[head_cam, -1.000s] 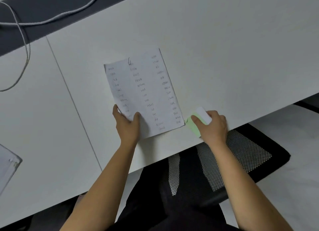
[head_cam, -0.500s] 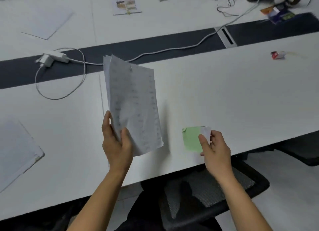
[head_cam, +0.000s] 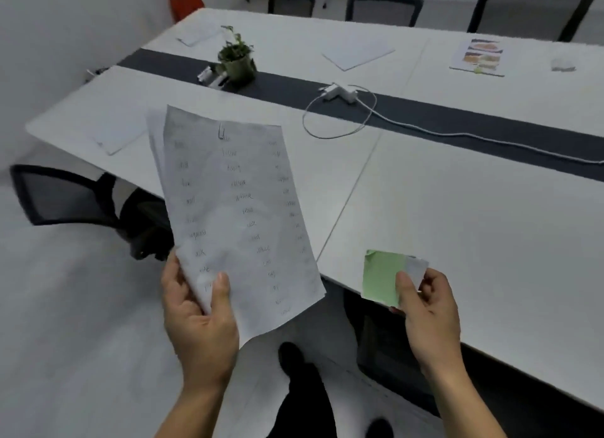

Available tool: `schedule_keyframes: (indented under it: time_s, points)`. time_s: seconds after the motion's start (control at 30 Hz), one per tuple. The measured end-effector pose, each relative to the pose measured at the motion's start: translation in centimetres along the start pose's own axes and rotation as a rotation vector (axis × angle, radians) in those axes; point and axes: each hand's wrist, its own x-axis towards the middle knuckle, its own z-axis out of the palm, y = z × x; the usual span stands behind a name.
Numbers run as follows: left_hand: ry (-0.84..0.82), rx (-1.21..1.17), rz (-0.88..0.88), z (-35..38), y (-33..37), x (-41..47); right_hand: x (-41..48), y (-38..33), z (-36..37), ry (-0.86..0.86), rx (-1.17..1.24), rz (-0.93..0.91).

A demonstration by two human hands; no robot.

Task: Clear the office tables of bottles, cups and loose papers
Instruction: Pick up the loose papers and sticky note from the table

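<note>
Left hand [head_cam: 199, 320] pinched the lower corner of the clipped sheets [head_cam: 238, 215], thumb on the front, holding them upright, clear of the table [head_cam: 457, 241]. Right hand [head_cam: 428, 310] gripped a green note [head_cam: 380, 279] with a white slip behind it, thumb across its right side, just over the near edge. Uncollected papers lay on the table: one sheet [head_cam: 119, 133] near left, further sheets [head_cam: 358, 53] and a colour leaflet [head_cam: 478, 56] on the far side. Likely hazard: held by one corner, the clipped sheets could sag and slide free, and the white slip might drop unnoticed.
</note>
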Motion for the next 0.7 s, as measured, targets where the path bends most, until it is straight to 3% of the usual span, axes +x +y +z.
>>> schedule_keyframes:
  time_s: [0.3,0.53,0.7]
  points:
    - [0.364,0.012,-0.011,-20.1,-4.3,5.2,-8.6,-0.7,19.5,-0.403,-0.047,-0.057]
    - [0.466,0.027,0.054,-34.6,-7.3,14.5,-15.2,-1.4,38.9,-0.565,-0.083,-0.132]
    - [0.494,-0.007,0.056,-40.7,-9.4,23.0,-17.7,-2.5,50.3,-0.652,-0.075,-0.169]
